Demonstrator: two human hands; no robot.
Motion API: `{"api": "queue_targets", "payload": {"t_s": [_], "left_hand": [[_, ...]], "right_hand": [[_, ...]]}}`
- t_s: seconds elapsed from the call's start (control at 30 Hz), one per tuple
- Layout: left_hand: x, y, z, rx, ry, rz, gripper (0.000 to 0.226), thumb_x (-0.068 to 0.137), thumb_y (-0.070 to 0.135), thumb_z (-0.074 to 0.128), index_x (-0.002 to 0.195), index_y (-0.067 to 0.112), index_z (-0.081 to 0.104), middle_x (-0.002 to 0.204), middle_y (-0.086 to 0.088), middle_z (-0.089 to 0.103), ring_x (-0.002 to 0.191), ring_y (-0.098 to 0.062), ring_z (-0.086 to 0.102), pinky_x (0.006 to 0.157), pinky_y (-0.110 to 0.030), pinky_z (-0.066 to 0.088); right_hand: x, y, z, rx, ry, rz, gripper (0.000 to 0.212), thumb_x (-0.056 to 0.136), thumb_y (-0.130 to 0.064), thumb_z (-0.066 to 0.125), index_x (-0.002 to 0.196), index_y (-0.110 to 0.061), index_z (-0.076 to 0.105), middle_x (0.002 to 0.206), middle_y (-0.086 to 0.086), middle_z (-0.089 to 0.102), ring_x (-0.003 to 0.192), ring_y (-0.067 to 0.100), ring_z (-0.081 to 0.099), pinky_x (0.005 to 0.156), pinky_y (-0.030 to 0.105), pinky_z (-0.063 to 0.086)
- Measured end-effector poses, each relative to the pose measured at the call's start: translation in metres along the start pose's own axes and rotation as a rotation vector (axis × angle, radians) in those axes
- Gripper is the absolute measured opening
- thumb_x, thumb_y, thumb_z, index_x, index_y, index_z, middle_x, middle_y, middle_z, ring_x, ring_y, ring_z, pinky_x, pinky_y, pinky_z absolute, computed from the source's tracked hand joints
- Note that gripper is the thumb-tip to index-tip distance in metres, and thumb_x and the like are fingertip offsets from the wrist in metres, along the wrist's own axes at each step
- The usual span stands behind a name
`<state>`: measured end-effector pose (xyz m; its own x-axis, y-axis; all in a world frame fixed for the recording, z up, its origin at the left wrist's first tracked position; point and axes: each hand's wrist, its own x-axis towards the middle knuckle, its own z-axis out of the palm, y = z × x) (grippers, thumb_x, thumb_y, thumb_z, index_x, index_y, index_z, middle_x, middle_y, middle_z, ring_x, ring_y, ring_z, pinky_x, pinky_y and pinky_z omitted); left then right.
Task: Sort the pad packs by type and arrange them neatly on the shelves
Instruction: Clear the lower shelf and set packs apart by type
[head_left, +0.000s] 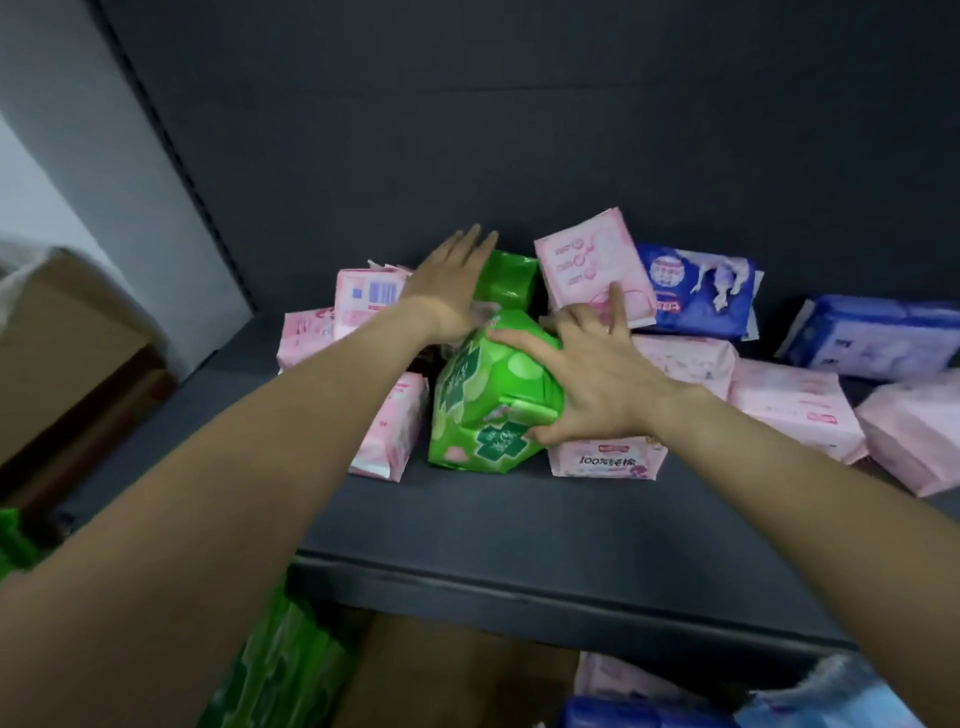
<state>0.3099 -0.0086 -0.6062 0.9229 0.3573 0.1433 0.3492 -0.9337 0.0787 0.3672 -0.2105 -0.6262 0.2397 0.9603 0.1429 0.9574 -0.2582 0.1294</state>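
I see the dark grey metal shelf (519, 525) with a bare strip along its front edge, the only free room ahead of the heap. Behind that strip lies the jumble of soft pink plastic pad packs (795, 410), with glossy blue pad packs (701, 296) right of the heap's middle, against the back wall. At the heap's centre sits the bright green plastic pad pack (483, 415), tilted. My right hand (587, 384) grips its right end, fingers spread. My left hand (452, 286) lies flat, fingers straight, on a second green pack (511, 278) behind it.
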Motion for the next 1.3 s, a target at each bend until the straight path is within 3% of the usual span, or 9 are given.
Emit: {"api": "queue_targets", "payload": {"t_s": [0.1,0.27,0.33,0.43,0.53,0.77,1.03,1.17,1.3], "left_hand": [[0.013,0.007,0.003,0.205,-0.060,-0.109,0.097,0.086,0.038,0.065,0.152,0.018,-0.004,0.154,-0.011,0.019,0.141,-0.032,0.017,0.112,-0.045,0.026],[-0.009,0.009,0.006,0.341,0.054,-0.097,0.067,0.072,0.032,0.072,0.130,0.016,0.043,0.133,-0.009,0.034,0.125,-0.029,0.031,0.099,-0.041,0.034],[-0.026,0.006,0.009,0.198,0.266,-0.049,0.059,0.073,0.043,0.063,0.120,0.009,0.052,0.130,-0.013,0.040,0.119,-0.032,0.037,0.095,-0.041,0.038],[-0.054,0.015,-0.003,-0.176,0.487,-0.094,0.081,0.063,0.058,0.064,0.117,-0.002,0.053,0.122,-0.019,0.052,0.112,-0.037,0.047,0.093,-0.037,0.037],[-0.089,0.034,-0.029,-0.344,0.560,-0.213,0.090,0.057,0.056,0.080,0.122,0.004,0.049,0.118,-0.011,0.052,0.114,-0.028,0.044,0.091,-0.030,0.033],[-0.223,0.074,-0.068,-0.516,0.725,-0.319,0.090,0.059,0.055,0.072,0.132,0.012,0.041,0.119,0.005,0.042,0.117,-0.017,0.038,0.097,-0.023,0.029],[-0.406,0.086,-0.081,-0.286,0.709,-0.362,0.094,0.062,0.069,0.068,0.126,0.003,0.046,0.117,0.002,0.039,0.112,-0.016,0.039,0.098,-0.028,0.032],[-0.518,0.064,-0.070,-0.390,0.638,-0.550,0.088,0.058,0.070,0.073,0.126,0.025,0.038,0.123,-0.005,0.047,0.115,-0.024,0.049,0.098,-0.046,0.042],[-0.602,0.043,-0.043,-0.355,0.592,-0.743,0.077,0.056,0.056,0.077,0.120,0.034,0.041,0.115,-0.001,0.048,0.109,-0.027,0.051,0.090,-0.050,0.045]], "right_hand": [[-0.009,0.003,-0.002,0.011,-0.011,0.005,0.100,0.064,-0.077,0.059,0.146,-0.044,0.012,0.134,0.016,0.038,0.130,0.034,0.024,0.104,0.073,-0.006],[-0.018,-0.006,0.000,0.060,-0.028,0.023,0.099,0.061,-0.074,0.063,0.142,-0.034,0.020,0.143,0.013,0.028,0.140,0.030,0.010,0.105,0.071,-0.011],[-0.023,-0.014,-0.002,0.135,-0.002,0.043,0.094,0.060,-0.066,0.069,0.138,-0.033,0.027,0.144,0.009,0.029,0.142,0.026,0.010,0.106,0.067,-0.012],[-0.039,-0.020,-0.013,0.250,0.092,0.141,0.091,0.053,-0.066,0.066,0.133,-0.034,0.036,0.129,0.009,0.041,0.129,0.030,0.030,0.112,0.059,-0.001],[-0.070,-0.025,-0.036,0.457,0.221,0.293,0.090,0.051,-0.064,0.068,0.132,-0.037,0.039,0.123,0.009,0.041,0.116,0.032,0.038,0.106,0.041,0.025],[-0.151,-0.064,-0.073,0.752,0.352,0.372,0.086,0.056,-0.045,0.081,0.131,-0.035,0.041,0.124,0.007,0.037,0.123,0.024,0.032,0.096,0.026,0.026],[-0.206,-0.151,-0.083,0.794,0.105,-0.054,0.079,0.050,-0.072,0.063,0.123,-0.051,0.042,0.115,-0.003,0.041,0.113,0.013,0.037,0.094,0.019,0.027],[-0.219,-0.198,-0.071,0.932,-0.068,-0.278,0.072,0.053,-0.074,0.064,0.117,-0.063,0.034,0.117,-0.011,0.043,0.113,0.006,0.039,0.093,0.020,0.030],[-0.216,-0.262,-0.034,0.885,-0.093,-0.340,0.080,0.051,-0.076,0.060,0.124,-0.053,0.037,0.118,-0.011,0.035,0.116,0.008,0.035,0.097,0.025,0.031]]}}
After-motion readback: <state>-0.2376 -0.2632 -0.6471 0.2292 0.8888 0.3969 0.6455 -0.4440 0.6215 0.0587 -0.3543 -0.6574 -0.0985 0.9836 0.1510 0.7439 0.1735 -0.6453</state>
